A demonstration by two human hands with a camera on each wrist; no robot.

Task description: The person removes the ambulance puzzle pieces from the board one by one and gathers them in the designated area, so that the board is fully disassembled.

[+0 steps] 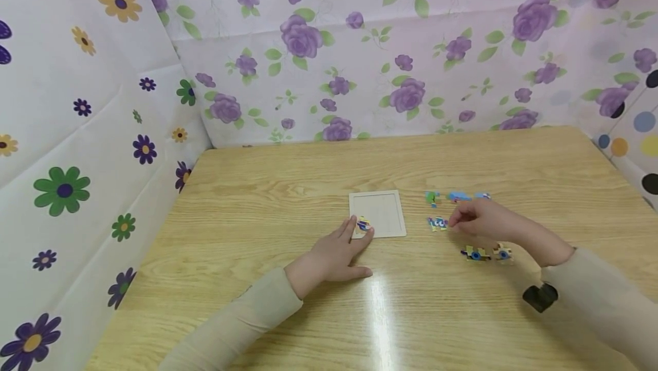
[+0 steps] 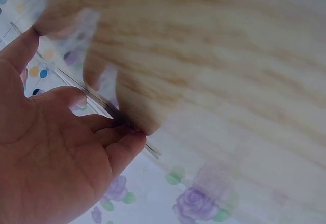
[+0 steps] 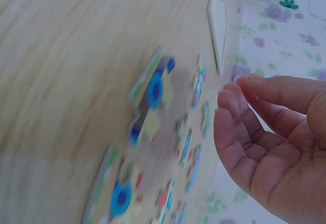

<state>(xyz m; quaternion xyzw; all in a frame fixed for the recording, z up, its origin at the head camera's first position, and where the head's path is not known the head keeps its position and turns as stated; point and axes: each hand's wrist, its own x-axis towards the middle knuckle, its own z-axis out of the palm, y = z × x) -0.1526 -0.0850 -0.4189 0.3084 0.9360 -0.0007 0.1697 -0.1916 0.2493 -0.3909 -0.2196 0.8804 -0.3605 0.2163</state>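
Note:
My left hand (image 1: pixel 334 254) rests at the near left corner of a white square puzzle tray (image 1: pixel 377 198), its fingers spread. A yellow and dark blue jigsaw piece (image 1: pixel 364 223) lies in that corner, between the index finger and thumb side. In the left wrist view the fingertips meet the tray's thin edge. Above the loose pieces hovers my right hand (image 1: pixel 483 221), fingers loosely bent with the thumb near the fingertips. Nothing shows between them in the right wrist view. Beside those fingertips lies a piece with two cartoon eyes (image 1: pixel 438 223).
Nearer me are two pieces with blue wheels, one yellow (image 1: pixel 475 253) and one beige (image 1: pixel 503 253). Behind the right hand lie a green piece (image 1: pixel 432 197) and a blue piece (image 1: pixel 459 196), with another blue one (image 1: pixel 482 195) partly covered. Flowered cloth (image 1: pixel 329 74) hangs behind the wooden table (image 1: pixel 267 188).

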